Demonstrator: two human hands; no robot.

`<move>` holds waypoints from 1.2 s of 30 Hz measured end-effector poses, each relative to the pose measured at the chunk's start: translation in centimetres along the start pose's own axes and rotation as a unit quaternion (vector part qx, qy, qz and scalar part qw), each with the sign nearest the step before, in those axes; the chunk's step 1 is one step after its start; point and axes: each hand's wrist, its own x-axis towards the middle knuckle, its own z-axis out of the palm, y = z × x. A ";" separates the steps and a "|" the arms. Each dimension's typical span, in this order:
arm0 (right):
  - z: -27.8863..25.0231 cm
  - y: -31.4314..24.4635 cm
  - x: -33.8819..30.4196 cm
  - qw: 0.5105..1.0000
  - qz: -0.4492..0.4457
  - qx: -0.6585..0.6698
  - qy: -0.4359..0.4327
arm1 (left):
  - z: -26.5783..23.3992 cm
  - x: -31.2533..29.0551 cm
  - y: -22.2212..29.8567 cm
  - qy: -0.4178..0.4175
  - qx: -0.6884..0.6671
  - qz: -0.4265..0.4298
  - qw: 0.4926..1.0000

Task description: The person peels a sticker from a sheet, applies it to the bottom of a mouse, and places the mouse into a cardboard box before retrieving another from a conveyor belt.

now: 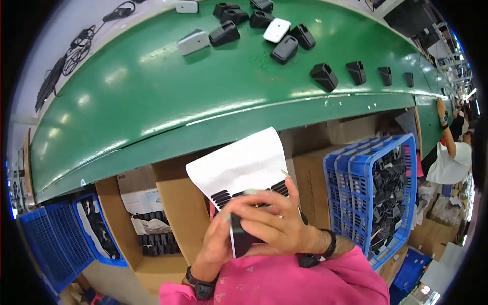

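Now, hands: we bend left hand and right hand inward, fingers gripping a black device, near centre.
Black device: partly hidden by right fingers; far side unclear to us.

Tangled black cables lie at the upper left, beyond a long, glossy green worktop. A blue perforated plastic crate sits at the lower left, and a white-topped co-worker is at the far right.

Brt indoor lt | glare on green tbltop | fingers sl. blurred | edges bent, blk corners
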 end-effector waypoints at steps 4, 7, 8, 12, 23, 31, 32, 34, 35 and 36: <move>0.1 -0.7 -1.9 0.988 0.125 0.082 0.035 | -2.1 -1.6 -2.9 0.100 0.049 0.114 0.987; 1.3 0.5 -5.2 0.960 0.271 0.026 0.063 | -1.6 -0.4 -3.2 0.126 -0.001 0.163 0.979; 1.5 1.3 -4.8 0.965 0.240 0.046 0.092 | -1.1 0.3 -2.7 0.128 -0.029 0.132 0.983; 2.9 1.6 -3.6 0.961 0.263 -0.022 0.077 | -1.6 1.6 -2.6 0.093 -0.062 0.137 0.984; 2.2 1.7 -1.2 0.949 0.304 0.060 0.049 | -1.8 1.6 -3.2 0.111 0.004 0.121 0.986; -0.4 1.4 -2.2 0.856 0.372 0.339 0.121 | -1.0 1.4 -2.1 0.121 0.034 0.077 0.989; -1.6 0.7 -1.4 0.804 0.410 0.413 0.124 | -0.9 1.2 -2.0 0.111 0.050 0.069 0.990; -3.2 -0.4 -0.3 0.741 0.440 0.494 0.115 | -0.2 0.6 -1.1 0.074 0.143 0.074 0.984; -3.7 -0.4 0.1 0.736 0.445 0.495 0.120 | 0.2 0.5 -0.6 0.061 0.199 0.075 0.975; -4.3 -0.7 0.5 0.731 0.456 0.505 0.051 | 0.3 0.2 -0.4 0.064 0.200 0.070 0.975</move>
